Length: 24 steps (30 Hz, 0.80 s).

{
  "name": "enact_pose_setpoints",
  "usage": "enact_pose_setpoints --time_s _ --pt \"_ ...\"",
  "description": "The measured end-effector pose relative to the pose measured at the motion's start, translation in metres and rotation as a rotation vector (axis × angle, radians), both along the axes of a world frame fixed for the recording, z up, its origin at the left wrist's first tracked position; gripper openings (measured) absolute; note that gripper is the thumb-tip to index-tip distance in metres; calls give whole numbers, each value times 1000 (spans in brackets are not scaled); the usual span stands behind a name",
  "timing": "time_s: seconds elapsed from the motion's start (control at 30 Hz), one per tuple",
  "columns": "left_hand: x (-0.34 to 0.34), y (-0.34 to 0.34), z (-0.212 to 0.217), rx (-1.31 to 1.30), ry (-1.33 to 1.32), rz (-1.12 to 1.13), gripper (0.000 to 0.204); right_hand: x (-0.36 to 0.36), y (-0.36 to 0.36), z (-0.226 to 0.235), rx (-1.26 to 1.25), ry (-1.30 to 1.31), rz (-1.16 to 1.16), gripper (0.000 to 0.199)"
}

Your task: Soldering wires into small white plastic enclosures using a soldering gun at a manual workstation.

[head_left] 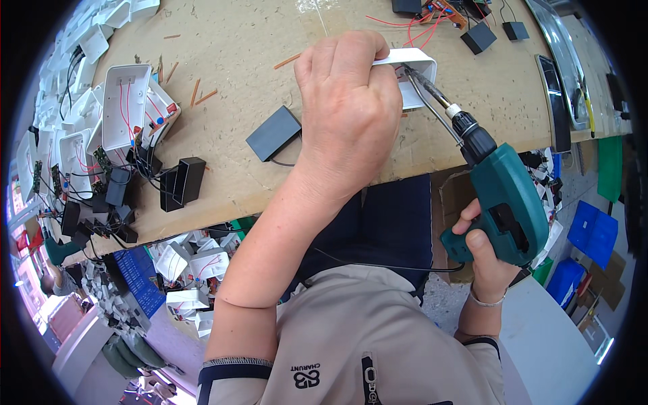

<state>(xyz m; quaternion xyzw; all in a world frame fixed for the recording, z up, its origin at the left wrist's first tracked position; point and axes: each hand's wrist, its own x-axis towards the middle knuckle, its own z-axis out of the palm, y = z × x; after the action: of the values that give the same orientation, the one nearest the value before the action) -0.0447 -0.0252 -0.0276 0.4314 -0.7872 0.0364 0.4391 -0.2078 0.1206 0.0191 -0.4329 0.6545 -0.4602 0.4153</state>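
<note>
My left hand (354, 101) is closed around a white plastic housing (422, 61), tilted on the bench so that its open side faces right. In my right hand (487, 260) is a green soldering gun (511, 192), gripped by its handle with a finger near the trigger. The gun's tip and thin feed tube reach into the housing, where the exact contact point is too small to make out. Just left of my left wrist lies a black box (274, 133) with a cable running from it under my forearm.
White housings (127, 104) with red wires and small circuit boards pile up at the left, beside black cases (182, 183). Brown strips (196, 92) lie scattered on the bench (229, 54). More boards and black boxes (478, 38) sit at the back right, near a phone (553, 101).
</note>
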Motion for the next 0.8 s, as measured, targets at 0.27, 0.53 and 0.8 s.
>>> enact_pose_setpoints --time_s 0.27,0.53,0.8 --pt "0 0 1 -4 -2 1 8 -1 3 2 21 17 -1 55" --pt "0 0 1 -3 -4 3 8 1 3 1 1 -5 -8 54" --pt "-1 0 0 -1 5 6 7 4 6 0 10 -50 -27 56"
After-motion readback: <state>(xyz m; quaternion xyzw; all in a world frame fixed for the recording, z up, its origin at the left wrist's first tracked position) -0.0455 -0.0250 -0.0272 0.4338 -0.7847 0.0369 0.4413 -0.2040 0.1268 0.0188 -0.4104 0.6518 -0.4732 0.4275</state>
